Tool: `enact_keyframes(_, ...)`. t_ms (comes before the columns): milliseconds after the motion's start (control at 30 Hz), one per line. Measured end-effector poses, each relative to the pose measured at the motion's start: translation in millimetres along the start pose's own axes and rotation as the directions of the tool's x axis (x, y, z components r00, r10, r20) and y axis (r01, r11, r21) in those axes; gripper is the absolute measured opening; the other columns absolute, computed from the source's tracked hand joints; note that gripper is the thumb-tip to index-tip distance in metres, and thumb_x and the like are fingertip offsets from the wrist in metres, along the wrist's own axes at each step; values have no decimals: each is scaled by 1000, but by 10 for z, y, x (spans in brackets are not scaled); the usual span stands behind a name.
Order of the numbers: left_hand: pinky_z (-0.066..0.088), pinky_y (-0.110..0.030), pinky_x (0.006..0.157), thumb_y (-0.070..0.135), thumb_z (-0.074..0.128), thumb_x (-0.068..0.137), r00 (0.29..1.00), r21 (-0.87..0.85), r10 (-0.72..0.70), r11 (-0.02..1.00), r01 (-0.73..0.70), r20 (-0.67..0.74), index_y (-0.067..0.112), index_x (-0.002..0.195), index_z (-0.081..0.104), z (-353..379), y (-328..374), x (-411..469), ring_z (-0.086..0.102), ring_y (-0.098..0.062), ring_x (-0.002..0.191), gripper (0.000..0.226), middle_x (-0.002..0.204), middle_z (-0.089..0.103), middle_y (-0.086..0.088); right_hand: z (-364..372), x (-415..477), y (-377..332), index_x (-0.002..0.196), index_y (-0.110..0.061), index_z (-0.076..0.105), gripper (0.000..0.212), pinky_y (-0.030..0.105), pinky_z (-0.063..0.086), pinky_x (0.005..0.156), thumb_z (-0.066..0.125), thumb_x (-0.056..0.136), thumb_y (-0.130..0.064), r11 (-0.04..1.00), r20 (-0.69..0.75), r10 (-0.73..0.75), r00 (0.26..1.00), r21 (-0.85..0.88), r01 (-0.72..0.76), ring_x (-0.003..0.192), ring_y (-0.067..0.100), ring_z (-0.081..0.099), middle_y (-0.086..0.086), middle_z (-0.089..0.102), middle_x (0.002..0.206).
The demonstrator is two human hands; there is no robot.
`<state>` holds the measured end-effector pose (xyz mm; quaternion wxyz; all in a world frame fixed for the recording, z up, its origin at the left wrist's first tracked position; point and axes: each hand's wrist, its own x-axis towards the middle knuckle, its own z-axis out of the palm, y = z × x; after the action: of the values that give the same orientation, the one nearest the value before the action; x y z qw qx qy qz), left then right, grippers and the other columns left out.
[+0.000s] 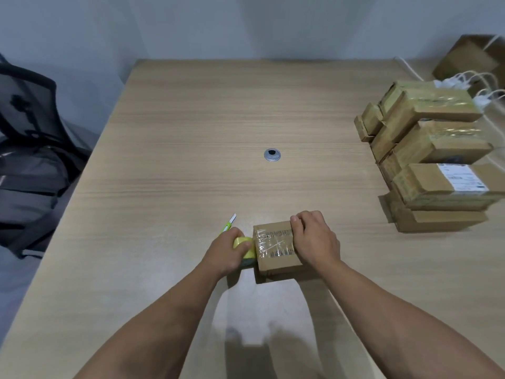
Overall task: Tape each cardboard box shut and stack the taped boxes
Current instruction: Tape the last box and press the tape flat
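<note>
A small cardboard box [276, 258] sits on the wooden table [191, 132] near its front edge, with clear tape across its printed top. My right hand [314, 239] lies over the box's right side, fingers curled over the far edge. My left hand [226, 253] grips a yellow-green tape roll [243, 243] held against the box's left side. A green utility knife [228, 224] with its blade out lies on the table just beyond my left hand.
Stacks of taped cardboard boxes [429, 149] stand at the table's right side, with white cables [464, 80] and a larger box [470, 58] behind them. A metal grommet [272, 154] is set in the table's middle. A black chair [30, 138] stands to the left.
</note>
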<state>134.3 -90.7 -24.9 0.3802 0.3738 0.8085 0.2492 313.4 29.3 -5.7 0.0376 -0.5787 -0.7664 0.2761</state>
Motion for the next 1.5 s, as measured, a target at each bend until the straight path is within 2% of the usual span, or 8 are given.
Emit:
enact_keyframes(333,37,-30,73,31,48,102,991,-257,-44,963,75,126,23,102,59,-42,-40,37,52,-16,92,13,103,58,3,71,22,25,110,-28,59,35,36,37,78,30,105,-48,1000,-66,20,998,-2,-20,91,26,55,-6,51,121)
enact_keyframes(500,38,-32,71,25,43,104,988,-148,-26,989,3,-150,16,102,64,-148,-130,149,58,-20,90,23,96,65,-1,53,30,51,112,-28,60,35,35,37,77,31,106,-47,1000,-65,21,998,10,-21,86,23,50,-6,52,122)
enact_keyframes(600,40,-32,72,15,49,98,965,68,-75,993,95,-252,16,104,62,-181,-334,343,56,-25,91,14,102,61,-6,32,25,51,113,-27,60,35,34,37,77,31,106,-46,1000,-62,8,998,26,-6,87,22,51,-7,52,122)
enact_keyframes(733,45,-36,73,15,62,82,994,436,-98,893,111,-52,17,103,50,-125,-579,380,52,-28,91,25,99,48,-5,35,26,67,112,-27,60,35,35,39,77,30,106,-46,1000,-58,3,998,12,-2,92,27,58,-7,52,123)
enact_keyframes(867,46,-36,71,15,65,84,997,544,-73,837,67,-10,18,101,44,-142,-603,400,52,-25,85,28,95,47,-3,42,51,68,113,-27,60,35,35,39,77,31,106,-46,1000,-52,7,999,16,-6,95,26,58,-8,52,124)
enact_keyframes(1067,43,-32,78,14,60,91,996,471,74,878,-84,40,21,116,56,-556,-487,521,56,-27,92,26,104,47,-4,44,48,54,111,-28,60,35,35,38,76,31,106,-47,1000,-55,22,998,8,-21,86,23,51,-8,51,122)
enact_keyframes(1300,36,-18,59,38,73,88,947,333,283,887,-319,152,32,86,68,-1112,-167,423,53,-6,66,8,75,65,5,28,23,4,113,-28,60,35,35,36,77,31,106,-47,999,-57,35,998,6,-34,85,22,47,-7,51,124)
enact_keyframes(1500,38,-27,61,79,54,72,908,546,314,726,-418,277,37,89,72,-1197,-35,408,52,-5,66,49,68,59,15,21,-1,-2,112,-28,60,34,34,34,77,32,106,-46,999,-60,39,997,12,-38,85,22,46,-6,51,125)
